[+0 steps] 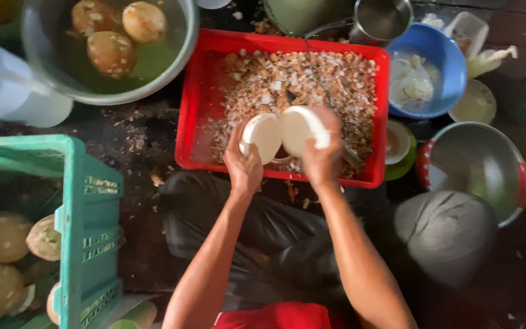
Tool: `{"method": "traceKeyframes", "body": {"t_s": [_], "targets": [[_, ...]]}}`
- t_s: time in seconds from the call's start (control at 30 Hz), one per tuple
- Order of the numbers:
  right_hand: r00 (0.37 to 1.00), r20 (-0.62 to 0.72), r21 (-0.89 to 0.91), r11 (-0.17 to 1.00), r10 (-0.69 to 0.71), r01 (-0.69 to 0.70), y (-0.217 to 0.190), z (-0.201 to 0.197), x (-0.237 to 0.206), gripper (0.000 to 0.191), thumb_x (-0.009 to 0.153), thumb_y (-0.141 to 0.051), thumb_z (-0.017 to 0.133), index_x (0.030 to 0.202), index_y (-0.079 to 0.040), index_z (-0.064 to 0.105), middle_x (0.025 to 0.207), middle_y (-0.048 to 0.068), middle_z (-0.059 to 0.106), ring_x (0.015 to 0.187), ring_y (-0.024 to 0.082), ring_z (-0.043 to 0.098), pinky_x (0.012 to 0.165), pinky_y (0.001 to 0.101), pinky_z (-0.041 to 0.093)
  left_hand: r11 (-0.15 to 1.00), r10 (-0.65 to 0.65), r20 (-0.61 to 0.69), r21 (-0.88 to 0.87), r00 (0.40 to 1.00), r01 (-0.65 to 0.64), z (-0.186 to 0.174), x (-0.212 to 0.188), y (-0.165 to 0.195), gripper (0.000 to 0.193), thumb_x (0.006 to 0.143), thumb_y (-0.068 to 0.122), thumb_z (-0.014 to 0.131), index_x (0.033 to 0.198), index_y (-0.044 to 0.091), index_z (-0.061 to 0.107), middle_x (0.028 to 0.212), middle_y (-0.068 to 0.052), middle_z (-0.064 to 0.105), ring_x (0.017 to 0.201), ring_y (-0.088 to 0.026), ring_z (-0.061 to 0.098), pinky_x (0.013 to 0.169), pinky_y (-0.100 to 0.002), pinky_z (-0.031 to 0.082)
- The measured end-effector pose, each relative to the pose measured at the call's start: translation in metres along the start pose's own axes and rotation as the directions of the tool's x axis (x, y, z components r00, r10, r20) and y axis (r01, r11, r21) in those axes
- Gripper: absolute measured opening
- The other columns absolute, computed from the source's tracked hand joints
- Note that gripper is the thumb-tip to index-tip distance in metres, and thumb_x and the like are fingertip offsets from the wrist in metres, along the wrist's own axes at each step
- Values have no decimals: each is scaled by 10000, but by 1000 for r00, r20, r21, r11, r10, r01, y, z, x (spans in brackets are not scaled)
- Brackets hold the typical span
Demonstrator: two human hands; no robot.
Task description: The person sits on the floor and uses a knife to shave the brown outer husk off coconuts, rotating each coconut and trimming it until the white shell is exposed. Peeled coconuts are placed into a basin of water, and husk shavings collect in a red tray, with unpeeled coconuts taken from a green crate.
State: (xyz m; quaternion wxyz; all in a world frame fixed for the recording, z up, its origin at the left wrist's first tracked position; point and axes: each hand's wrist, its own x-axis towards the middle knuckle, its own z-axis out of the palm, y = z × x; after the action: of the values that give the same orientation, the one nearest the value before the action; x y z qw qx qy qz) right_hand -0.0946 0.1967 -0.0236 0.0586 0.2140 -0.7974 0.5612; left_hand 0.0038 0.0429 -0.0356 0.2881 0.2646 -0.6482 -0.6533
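My left hand (243, 166) grips one white, peeled coconut half (263, 135). My right hand (322, 159) grips the other half (300, 127). The two halves are held side by side, slightly parted, over the near edge of a red crate (191, 103). The crate is heaped with brown and white shell chips (299, 82). My knees in dark trousers show below my arms.
A grey basin (165, 76) of water with three peeled coconuts sits at the top left. A green crate (89, 237) with husked coconuts stands at the left. A blue bowl (452, 61) with white pieces and a steel bowl (488, 152) lie at the right.
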Motion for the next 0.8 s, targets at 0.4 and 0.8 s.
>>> {"method": "traceKeyframes", "body": {"t_s": [0.4, 0.8], "targets": [[988, 78, 159, 976, 136, -147, -19, -65, 33, 373, 939, 75, 699, 1291, -2, 604, 1198, 137, 721, 1078, 249, 712, 954, 365, 592, 940, -10, 206, 336, 979, -61, -57, 74, 16, 213, 825, 19, 623, 1037, 5, 618, 932, -142, 719, 867, -218, 707, 779, -344, 564], [874, 381, -181, 903, -302, 390, -72, -23, 44, 517, 818, -91, 848, 1268, -72, 594, 1119, 186, 654, 1074, 321, 664, 937, 395, 542, 847, 30, 471, 457, 882, -273, 1, 71, 57, 280, 758, 185, 769, 1024, 98, 779, 920, -154, 782, 855, -277, 776, 776, -376, 603]]}}
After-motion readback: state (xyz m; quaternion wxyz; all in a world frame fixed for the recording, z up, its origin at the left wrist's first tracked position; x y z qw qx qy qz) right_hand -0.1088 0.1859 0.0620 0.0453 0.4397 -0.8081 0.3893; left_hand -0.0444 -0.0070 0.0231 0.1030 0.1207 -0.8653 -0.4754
